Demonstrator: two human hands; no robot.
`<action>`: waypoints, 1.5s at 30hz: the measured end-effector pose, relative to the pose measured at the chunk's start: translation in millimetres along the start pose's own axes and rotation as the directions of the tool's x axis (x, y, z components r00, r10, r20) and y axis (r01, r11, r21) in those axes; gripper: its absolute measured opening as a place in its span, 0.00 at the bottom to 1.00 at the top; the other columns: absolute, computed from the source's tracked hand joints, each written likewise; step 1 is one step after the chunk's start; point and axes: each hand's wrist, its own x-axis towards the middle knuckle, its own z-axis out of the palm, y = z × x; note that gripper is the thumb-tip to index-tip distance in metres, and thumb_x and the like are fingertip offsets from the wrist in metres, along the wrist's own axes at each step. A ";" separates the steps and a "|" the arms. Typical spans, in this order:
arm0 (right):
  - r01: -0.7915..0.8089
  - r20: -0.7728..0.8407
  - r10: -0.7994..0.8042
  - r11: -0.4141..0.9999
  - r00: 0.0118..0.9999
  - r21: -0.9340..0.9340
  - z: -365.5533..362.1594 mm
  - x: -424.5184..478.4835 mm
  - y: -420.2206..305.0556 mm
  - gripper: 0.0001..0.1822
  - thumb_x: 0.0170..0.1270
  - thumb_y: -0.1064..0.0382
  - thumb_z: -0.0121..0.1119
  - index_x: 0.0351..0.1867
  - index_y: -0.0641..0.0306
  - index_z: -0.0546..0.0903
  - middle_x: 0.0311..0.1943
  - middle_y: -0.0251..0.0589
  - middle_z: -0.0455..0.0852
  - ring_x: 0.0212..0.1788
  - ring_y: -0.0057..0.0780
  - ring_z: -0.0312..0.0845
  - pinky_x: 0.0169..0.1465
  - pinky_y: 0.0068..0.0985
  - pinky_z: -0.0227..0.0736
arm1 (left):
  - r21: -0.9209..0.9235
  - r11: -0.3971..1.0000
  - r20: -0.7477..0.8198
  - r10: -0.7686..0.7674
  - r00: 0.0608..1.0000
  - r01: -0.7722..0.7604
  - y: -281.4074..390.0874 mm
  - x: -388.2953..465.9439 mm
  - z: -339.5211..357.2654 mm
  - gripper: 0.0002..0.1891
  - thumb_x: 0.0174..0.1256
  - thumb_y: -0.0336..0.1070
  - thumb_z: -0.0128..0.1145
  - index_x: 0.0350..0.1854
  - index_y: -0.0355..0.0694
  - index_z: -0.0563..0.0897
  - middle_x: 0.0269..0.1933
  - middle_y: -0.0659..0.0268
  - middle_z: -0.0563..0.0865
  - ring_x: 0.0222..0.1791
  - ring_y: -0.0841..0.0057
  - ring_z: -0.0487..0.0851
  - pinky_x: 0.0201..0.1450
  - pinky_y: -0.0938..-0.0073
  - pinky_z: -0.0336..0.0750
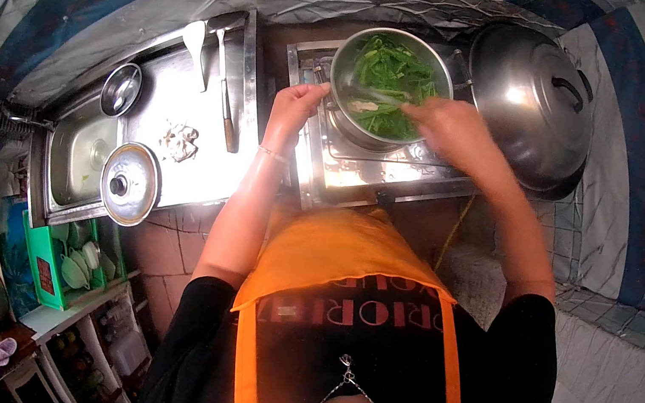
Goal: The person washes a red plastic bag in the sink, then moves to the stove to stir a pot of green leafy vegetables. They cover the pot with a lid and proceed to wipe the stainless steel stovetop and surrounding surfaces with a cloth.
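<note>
A metal pot [373,140] stands on a gas stove [340,173] in front of me. Chopped leafy greens [389,61] lie in liquid inside it, with a pale piece [363,106] near the lower left. My left hand [300,106] pinches the pot's left edge; whether rim or handle is unclear. Over the pot's right side, my right hand [449,127] is blurred and closed around a utensil [374,93]. That utensil reaches left into the greens, too blurred to tell its exact kind.
A large domed metal lid [521,100] is close on the right. On the steel counter [166,77] at left are a white spatula [196,46], a wooden-handled turner [225,100], a metal bowl [121,90] and a crumpled pale item [179,142]. A pot lid [130,184] overlaps the sink [72,151].
</note>
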 end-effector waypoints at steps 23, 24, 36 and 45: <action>-0.178 0.100 0.181 0.983 0.978 -0.032 19.1 -40.5 59.4 0.13 0.64 0.63 0.55 0.48 0.55 0.86 0.31 0.48 0.84 0.36 0.47 0.83 0.39 0.44 0.77 | 0.043 0.998 0.001 -0.036 0.999 0.036 1.0 -1.0 0.1 0.12 0.63 0.43 0.65 0.25 0.41 0.83 0.22 0.78 0.75 0.23 0.89 0.66 0.28 0.85 0.60; -0.186 0.087 0.187 0.982 0.979 -0.023 22.5 -41.2 62.1 0.13 0.64 0.62 0.57 0.47 0.54 0.86 0.31 0.49 0.84 0.35 0.48 0.82 0.40 0.45 0.76 | 0.039 0.999 0.019 -0.029 0.999 0.028 -2.3 3.0 -4.9 0.12 0.62 0.43 0.65 0.29 0.39 0.87 0.23 0.78 0.78 0.23 0.91 0.66 0.28 0.85 0.59; 0.070 0.000 -0.071 0.982 0.997 -0.173 17.0 12.5 26.2 0.18 0.57 0.66 0.58 0.50 0.47 0.85 0.31 0.40 0.82 0.29 0.39 0.83 0.29 0.35 0.76 | 0.050 0.999 -0.060 -0.015 0.998 0.018 8.5 -6.7 6.1 0.18 0.64 0.42 0.64 0.16 0.46 0.75 0.18 0.79 0.69 0.20 0.87 0.62 0.27 0.84 0.59; -0.221 -0.050 0.217 0.969 0.975 -0.110 33.0 11.3 39.8 0.15 0.60 0.67 0.56 0.47 0.53 0.86 0.31 0.46 0.85 0.34 0.44 0.84 0.37 0.40 0.78 | 0.072 0.997 -0.053 0.013 0.999 -0.009 7.9 -7.3 4.6 0.19 0.64 0.43 0.64 0.15 0.47 0.73 0.18 0.79 0.68 0.19 0.87 0.62 0.26 0.83 0.58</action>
